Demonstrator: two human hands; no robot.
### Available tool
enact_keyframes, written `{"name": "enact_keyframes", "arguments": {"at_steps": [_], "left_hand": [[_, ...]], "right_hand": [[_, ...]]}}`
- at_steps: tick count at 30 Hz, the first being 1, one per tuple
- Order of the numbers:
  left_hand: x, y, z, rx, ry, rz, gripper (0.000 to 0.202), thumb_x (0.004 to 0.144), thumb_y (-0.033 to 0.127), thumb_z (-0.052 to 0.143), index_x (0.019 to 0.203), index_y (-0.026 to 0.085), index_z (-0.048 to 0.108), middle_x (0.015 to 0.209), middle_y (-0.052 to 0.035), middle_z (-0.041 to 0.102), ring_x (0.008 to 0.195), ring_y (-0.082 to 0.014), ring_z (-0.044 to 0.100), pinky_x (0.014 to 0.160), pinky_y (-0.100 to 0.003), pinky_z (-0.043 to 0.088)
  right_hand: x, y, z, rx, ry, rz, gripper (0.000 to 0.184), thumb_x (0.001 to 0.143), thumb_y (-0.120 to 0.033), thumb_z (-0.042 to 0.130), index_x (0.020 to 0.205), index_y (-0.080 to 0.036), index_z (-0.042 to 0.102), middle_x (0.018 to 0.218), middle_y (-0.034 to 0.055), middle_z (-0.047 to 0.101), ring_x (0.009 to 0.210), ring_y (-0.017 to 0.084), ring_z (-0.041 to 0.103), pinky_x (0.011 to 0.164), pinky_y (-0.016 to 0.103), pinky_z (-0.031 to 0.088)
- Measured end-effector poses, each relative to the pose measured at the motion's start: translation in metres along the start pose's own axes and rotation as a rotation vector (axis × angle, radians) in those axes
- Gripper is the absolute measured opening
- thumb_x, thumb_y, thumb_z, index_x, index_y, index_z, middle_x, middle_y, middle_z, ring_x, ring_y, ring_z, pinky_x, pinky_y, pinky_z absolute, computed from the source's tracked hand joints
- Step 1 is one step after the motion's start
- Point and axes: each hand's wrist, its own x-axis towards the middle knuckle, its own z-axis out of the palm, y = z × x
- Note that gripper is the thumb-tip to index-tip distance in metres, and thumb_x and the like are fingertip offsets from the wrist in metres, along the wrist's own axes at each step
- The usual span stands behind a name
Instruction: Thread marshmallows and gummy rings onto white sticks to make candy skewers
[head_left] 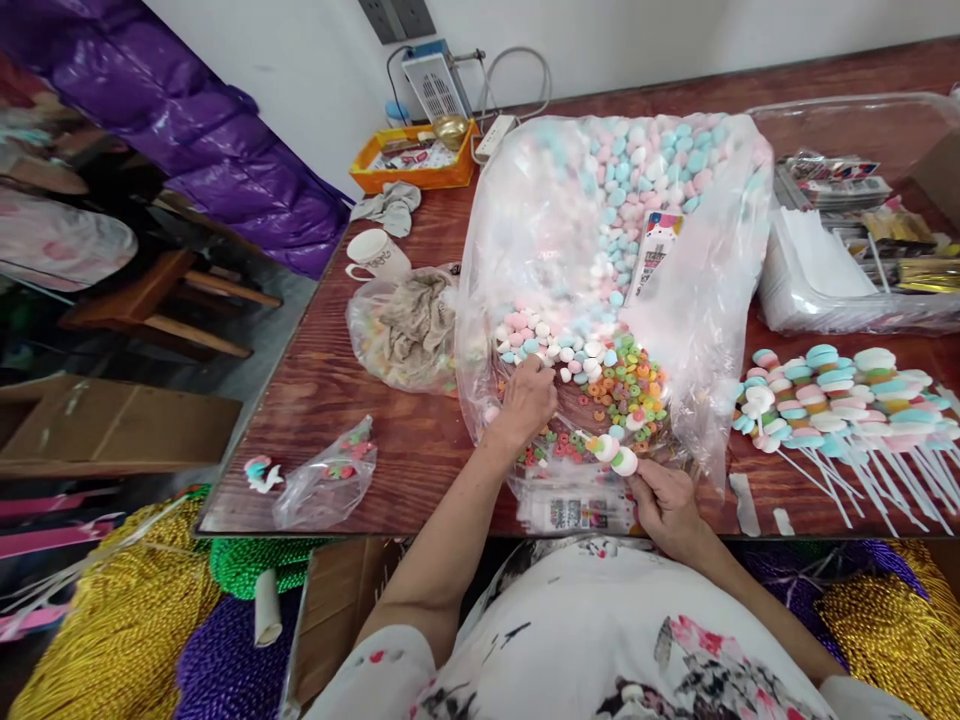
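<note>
My right hand (667,505) grips a candy skewer (616,455) near the front edge of the table; white marshmallows and coloured cereal rings are threaded on it, and its bare tip points left. My left hand (531,398) is at the near edge of a pile of pink, white and blue marshmallows (574,350). Its fingers are curled down, and whatever they may hold is hidden. Between the hands lie loose cereal rings (628,385) in orange, green and red. A large clear plastic bag (517,225) full of marshmallows lies open beyond them.
Finished-looking candy skewers (844,395) lie stacked at the right, below a clear plastic bin (825,310) of packaging. To the left are a white mug (377,256), a bag with a cloth (420,325) and a small plastic bag (330,480). An orange tray (416,178) stands behind.
</note>
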Motion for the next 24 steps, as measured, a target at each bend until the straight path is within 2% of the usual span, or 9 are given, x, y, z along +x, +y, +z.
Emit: {"name": "enact_keyframes", "arguments": {"at_steps": [4,6,10,16,21,24], "left_hand": [[-0.009,-0.008,0.000,-0.153,0.021,0.044,0.025,0.080,0.011,0.052,0.096,0.017,0.070,0.096,-0.0089,0.063,0.088,-0.0215,0.060,0.081,-0.034,0.048],[-0.011,-0.006,-0.003,-0.149,0.047,0.035,0.025,0.080,0.013,0.053,0.098,0.017,0.070,0.095,-0.0087,0.063,0.089,-0.0215,0.060,0.082,-0.034,0.048],[-0.006,0.008,-0.006,-0.009,0.040,-0.011,0.026,0.081,0.011,0.049,0.097,0.015,0.068,0.099,-0.0119,0.059,0.089,-0.0234,0.059,0.078,-0.034,0.048],[0.006,0.025,-0.002,-0.057,0.070,0.026,0.015,0.082,0.021,0.057,0.093,0.016,0.066,0.100,-0.0123,0.057,0.097,-0.0268,0.056,0.086,-0.037,0.048],[0.013,0.015,0.002,-0.164,0.047,0.032,0.014,0.084,0.020,0.057,0.088,0.015,0.070,0.097,-0.0122,0.060,0.093,-0.0260,0.058,0.084,-0.039,0.049],[0.006,0.008,0.003,-0.355,0.102,0.017,0.008,0.079,0.020,0.064,0.081,0.016,0.071,0.087,-0.0080,0.064,0.085,-0.0218,0.061,0.083,-0.036,0.049]], "right_hand": [[0.000,0.000,0.000,0.008,-0.008,0.003,0.018,0.094,-0.010,0.048,0.096,-0.017,0.064,0.070,0.0007,0.062,0.059,0.012,0.058,0.059,0.023,0.045],[0.000,0.000,-0.001,0.003,-0.011,0.005,0.018,0.094,-0.010,0.047,0.095,-0.017,0.064,0.070,0.0004,0.061,0.058,0.012,0.057,0.058,0.023,0.044],[0.000,0.000,-0.001,-0.015,-0.022,-0.012,0.017,0.094,-0.009,0.047,0.092,-0.016,0.062,0.068,0.0002,0.059,0.058,0.013,0.054,0.057,0.024,0.041],[0.002,-0.001,-0.001,-0.009,0.013,-0.025,0.017,0.094,-0.009,0.047,0.086,-0.018,0.059,0.063,-0.0020,0.053,0.054,0.012,0.048,0.053,0.024,0.036],[0.000,0.001,0.000,-0.006,-0.005,-0.014,0.016,0.094,-0.010,0.047,0.085,-0.018,0.057,0.063,-0.0021,0.051,0.055,0.011,0.047,0.055,0.024,0.035],[-0.001,0.002,0.001,0.002,-0.008,-0.010,0.015,0.095,-0.010,0.047,0.089,-0.018,0.059,0.066,-0.0011,0.054,0.058,0.012,0.050,0.057,0.024,0.037]]}}
